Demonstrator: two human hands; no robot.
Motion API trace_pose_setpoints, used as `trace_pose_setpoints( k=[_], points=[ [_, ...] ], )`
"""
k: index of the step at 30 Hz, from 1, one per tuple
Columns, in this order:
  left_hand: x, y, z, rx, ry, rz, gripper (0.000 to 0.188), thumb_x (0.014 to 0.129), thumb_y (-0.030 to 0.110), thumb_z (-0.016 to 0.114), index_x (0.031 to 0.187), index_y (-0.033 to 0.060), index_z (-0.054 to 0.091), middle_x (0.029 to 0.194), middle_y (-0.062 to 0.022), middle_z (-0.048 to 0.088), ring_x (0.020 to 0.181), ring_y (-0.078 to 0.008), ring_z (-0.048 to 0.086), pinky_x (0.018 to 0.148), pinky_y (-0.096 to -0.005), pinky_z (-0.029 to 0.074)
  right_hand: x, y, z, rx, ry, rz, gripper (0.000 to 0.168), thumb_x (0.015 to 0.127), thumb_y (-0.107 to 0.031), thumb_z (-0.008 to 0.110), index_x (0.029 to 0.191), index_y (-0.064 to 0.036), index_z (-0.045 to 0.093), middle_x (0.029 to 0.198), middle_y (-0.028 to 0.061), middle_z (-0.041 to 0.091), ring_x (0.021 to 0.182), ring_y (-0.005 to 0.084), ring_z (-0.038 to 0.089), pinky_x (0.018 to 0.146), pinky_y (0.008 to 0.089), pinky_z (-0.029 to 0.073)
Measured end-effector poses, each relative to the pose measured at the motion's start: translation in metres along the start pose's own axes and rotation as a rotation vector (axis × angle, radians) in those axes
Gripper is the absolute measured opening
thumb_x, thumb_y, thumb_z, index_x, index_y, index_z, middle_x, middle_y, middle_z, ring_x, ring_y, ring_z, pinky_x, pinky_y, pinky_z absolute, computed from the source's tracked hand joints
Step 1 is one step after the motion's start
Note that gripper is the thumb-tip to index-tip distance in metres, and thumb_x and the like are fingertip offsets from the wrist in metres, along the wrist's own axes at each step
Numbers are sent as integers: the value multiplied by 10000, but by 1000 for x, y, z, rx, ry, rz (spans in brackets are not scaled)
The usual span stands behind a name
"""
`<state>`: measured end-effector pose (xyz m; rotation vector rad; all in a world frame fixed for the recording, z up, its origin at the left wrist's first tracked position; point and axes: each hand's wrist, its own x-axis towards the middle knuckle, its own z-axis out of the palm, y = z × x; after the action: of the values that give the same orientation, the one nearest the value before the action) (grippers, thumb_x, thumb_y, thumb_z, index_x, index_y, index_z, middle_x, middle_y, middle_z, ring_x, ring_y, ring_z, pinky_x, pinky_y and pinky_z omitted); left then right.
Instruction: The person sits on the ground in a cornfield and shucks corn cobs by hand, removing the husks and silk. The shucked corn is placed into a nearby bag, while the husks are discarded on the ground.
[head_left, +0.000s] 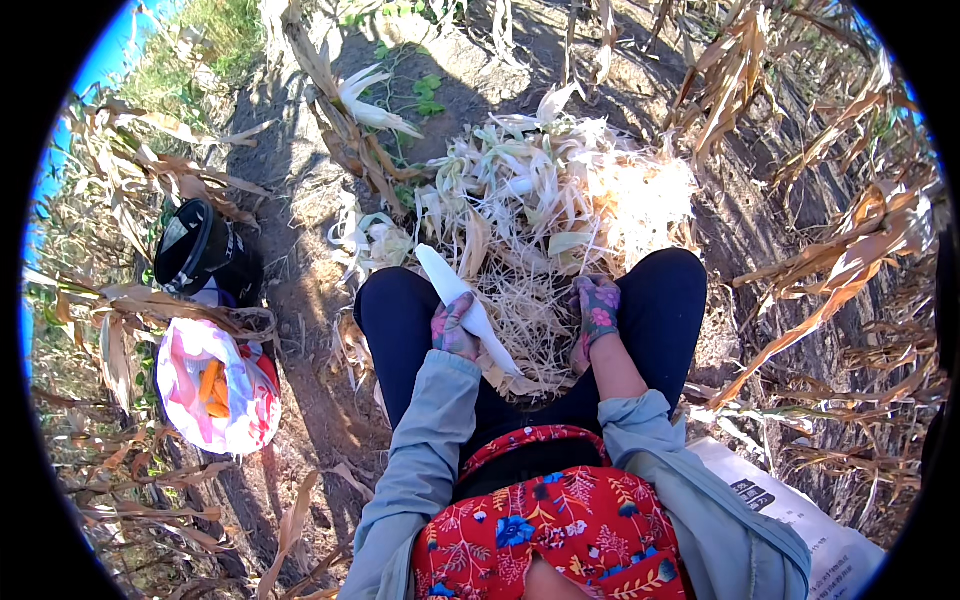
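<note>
My left hand (454, 330), in a flowered glove, grips a long pale ear of corn (441, 274) that looks wrapped in its husk. Glare washes out its surface, and it slants between my knees with its upper end towards the left knee. Against the inside of my right thigh rests my right hand (598, 303), gloved in the same pattern. Its fingers are curled, and whether anything is inside them is hidden. A heap of stripped corn husks (517, 176) and dry silk lies on the ground in front of me and between my legs.
Bare orange corn ears (214, 386) lie in a bag-lined container (180, 420) at the left. Beyond it a black bucket (199, 251) leans. Dry corn stalks (847, 262) stand on both sides. A printed white sack (795, 517) lies behind my right elbow.
</note>
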<state>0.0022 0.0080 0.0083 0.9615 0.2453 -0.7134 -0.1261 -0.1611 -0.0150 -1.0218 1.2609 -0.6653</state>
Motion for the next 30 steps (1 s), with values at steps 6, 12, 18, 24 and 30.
trace_pose_setpoints(
  k=[6,12,18,24,30],
  points=[
    [-2,-8,0,128,-126,-9,301,709,27,570,988,-31,475,852,-103,542,750,-217,537,719,-331,443,-24,-2,14,-431,-420,-42,208,758,-190,582,894,-32,569,653,40,571,459,100,517,435,218,441],
    [1,-15,-8,238,-238,-55,305,722,30,592,1000,-27,480,868,-95,550,771,-199,542,722,-324,439,-58,-23,25,-199,-714,65,178,763,-178,589,871,-37,590,693,21,571,481,70,485,476,185,413],
    [-5,-16,0,504,-278,-67,212,733,66,612,917,-18,547,783,-76,582,706,-172,558,689,-293,451,-55,-17,24,-327,-831,19,160,755,-163,583,827,-20,599,621,12,552,485,65,496,444,193,389],
    [3,-20,-5,638,-278,-62,271,736,117,635,950,-25,550,830,-89,596,716,-162,575,637,-277,467,-48,-14,27,-546,-814,-219,207,742,-172,575,835,13,588,645,64,573,492,101,542,466,229,434],
    [3,-20,-4,688,-318,-100,337,718,160,655,977,-24,544,836,-90,600,726,-161,576,655,-283,468,-51,-15,26,-659,-761,-358,171,740,-164,557,775,0,594,607,35,563,478,84,532,463,220,440]
  ],
)
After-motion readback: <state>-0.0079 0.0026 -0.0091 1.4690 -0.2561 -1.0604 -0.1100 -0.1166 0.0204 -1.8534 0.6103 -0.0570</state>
